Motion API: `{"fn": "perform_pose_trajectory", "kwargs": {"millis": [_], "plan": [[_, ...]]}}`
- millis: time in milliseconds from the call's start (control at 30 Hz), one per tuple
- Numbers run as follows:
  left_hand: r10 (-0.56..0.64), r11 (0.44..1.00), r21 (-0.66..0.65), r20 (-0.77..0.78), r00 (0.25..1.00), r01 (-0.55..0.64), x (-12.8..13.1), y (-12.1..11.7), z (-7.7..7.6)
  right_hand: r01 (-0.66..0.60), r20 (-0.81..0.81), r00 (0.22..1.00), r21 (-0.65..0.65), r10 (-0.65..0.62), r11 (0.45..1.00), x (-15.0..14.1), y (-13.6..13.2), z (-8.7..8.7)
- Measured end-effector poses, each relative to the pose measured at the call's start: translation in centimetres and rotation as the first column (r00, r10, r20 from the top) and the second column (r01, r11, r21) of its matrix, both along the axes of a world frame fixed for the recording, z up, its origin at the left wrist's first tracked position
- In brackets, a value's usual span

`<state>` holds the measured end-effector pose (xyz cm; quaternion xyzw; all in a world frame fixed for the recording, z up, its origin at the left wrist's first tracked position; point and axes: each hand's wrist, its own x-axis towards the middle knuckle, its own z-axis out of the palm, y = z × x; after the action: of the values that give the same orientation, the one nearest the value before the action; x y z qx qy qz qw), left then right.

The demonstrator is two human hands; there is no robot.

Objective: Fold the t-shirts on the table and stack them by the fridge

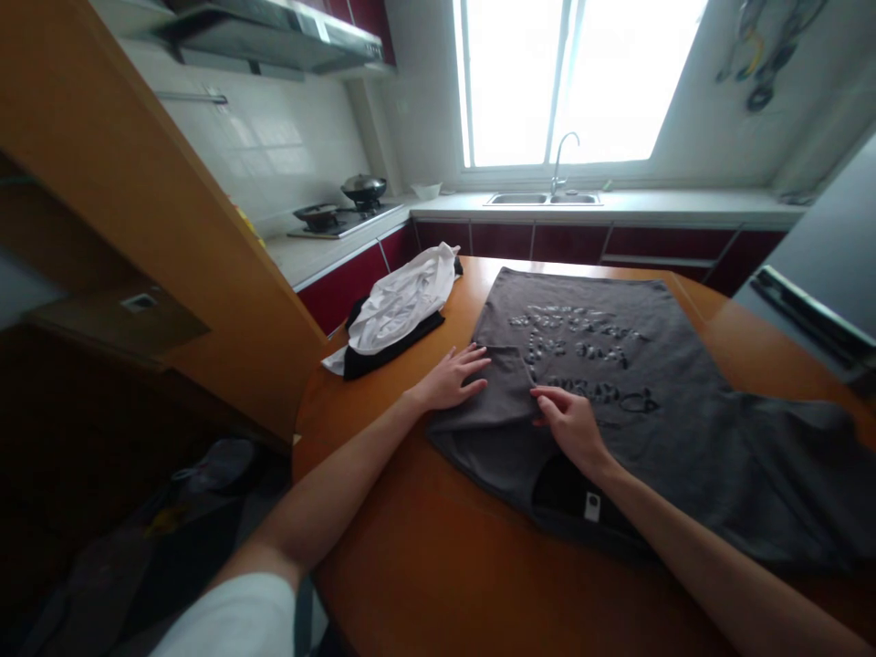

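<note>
A dark grey shirt (674, 452) lies spread on the wooden table, with shiny raised lettering across its front. Its neck opening, with a small white label, is toward me. One sleeve stretches out to the right; on the left side a piece that looks like the other sleeve is folded inward over the body. My left hand (453, 376) rests flat on the left edge of that fold, fingers spread. My right hand (569, 422) pinches the fabric at the fold's inner end, beside the lettering.
Left of the shirt, a heap of white and black clothes (403, 301) lies on the wooden table (411, 511). Beyond are a counter with a sink (526, 198), a stove with pans (364, 188), and a window. A fridge-like appliance (828, 246) stands at right, an orange-brown panel at left.
</note>
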<state>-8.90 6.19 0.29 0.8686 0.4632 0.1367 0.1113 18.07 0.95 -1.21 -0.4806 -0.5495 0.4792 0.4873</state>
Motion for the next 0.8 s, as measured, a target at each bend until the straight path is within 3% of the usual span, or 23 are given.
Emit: {"fn": "perform_pose_trajectory", "kwargs": {"millis": [267,400,533,600,700,800], "plan": [[-0.024,0.998,-0.066,-0.023,0.999,0.022,0.3,-0.1,-0.8,-0.024,0.225,0.974,0.168,-0.015,0.986,-0.1,-0.7,0.4],[-0.036,0.998,-0.05,-0.009,0.999,0.036,0.2,-0.2,-0.7,-0.059,0.378,0.923,0.33,-0.075,0.942,0.0,-0.5,0.2],[-0.037,0.999,-0.01,0.07,0.997,0.038,0.4,0.1,-0.7,-0.065,0.509,0.851,0.354,-0.134,0.933,0.2,-0.5,0.1],[0.015,0.998,0.05,0.185,0.983,-0.025,0.4,0.6,-0.9,-0.057,0.548,0.821,0.358,-0.16,0.932,0.4,-0.5,0.1],[0.223,0.948,0.142,0.341,0.913,-0.284,-0.1,1.8,-1.5,-0.046,0.56,0.806,0.383,-0.193,0.923,0.5,-0.5,0.1],[0.37,0.892,0.134,0.333,0.867,-0.432,-1.0,2.8,-2.0,-0.051,0.552,0.811,0.396,-0.194,0.917,0.6,-0.4,0.0]]}}
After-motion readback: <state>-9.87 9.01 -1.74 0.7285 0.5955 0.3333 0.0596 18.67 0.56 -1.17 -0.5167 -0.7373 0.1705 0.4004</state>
